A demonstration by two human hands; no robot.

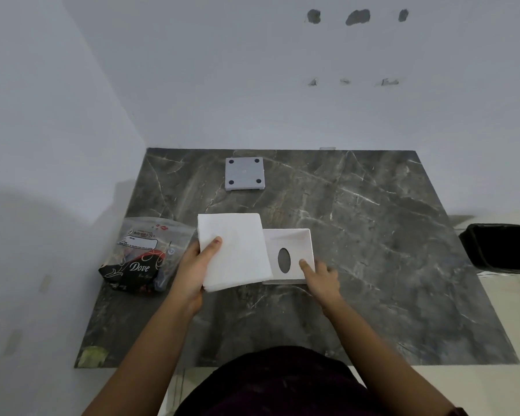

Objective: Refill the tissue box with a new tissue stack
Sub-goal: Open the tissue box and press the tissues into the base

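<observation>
- Head view, looking down on a dark marbled surface (357, 250) set into a corner of pale walls.
- One white tissue stack (237, 250), roughly square, lying flat and a little rotated, near edge swung toward the person's left; long axis hard to tell.
- Stack held by the left hand (192, 265): grip clamped on the stack's left edge, thumb on top, remaining fingers hidden underneath.
- Stack's right edge overlapping the left side of one white tissue box (291, 250), which sits upside down near the middle of the surface, open side up, oval dispensing slot visible through its floor.
- Slot's long axis running away from the person, tilted slightly.
- Right hand (321, 277) at the box's near right corner, one fingertip pressed on the rim, other fingers loosely curled; grip apart, closed on nothing.
- One grey square base panel (244, 173) with four dark round pads, lying flat farther back, well apart from the box.
- One crumpled plastic wrapper (138, 256) with "Dove" printed on it, just left of the stack.
- One black bin (499, 247) beyond the surface's right edge.
</observation>
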